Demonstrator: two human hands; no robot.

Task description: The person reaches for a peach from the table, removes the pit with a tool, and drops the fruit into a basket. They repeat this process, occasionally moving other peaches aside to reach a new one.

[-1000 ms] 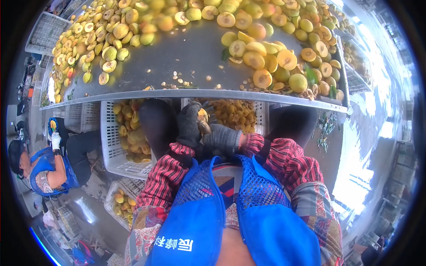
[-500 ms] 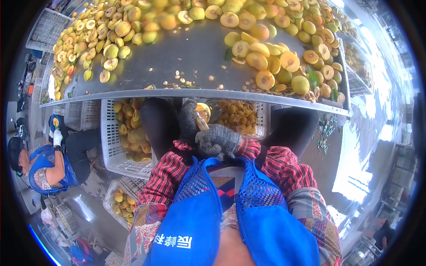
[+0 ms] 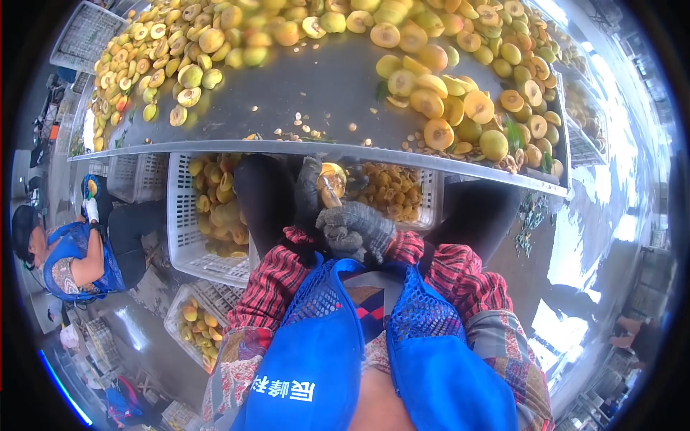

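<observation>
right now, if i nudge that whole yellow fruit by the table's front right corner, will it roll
It would probably roll: the whole fruit looks round on the smooth metal table. Likely not far, since cut halves crowd it.

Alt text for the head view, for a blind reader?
A gloved left hand holds a yellow fruit while the gloved right hand presses a short tool to it, below a metal table strewn with halved fruit. White crates hold more underneath.

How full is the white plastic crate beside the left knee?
Partly full: yellow fruit lies inside the white plastic crate; near wall bare.
</observation>
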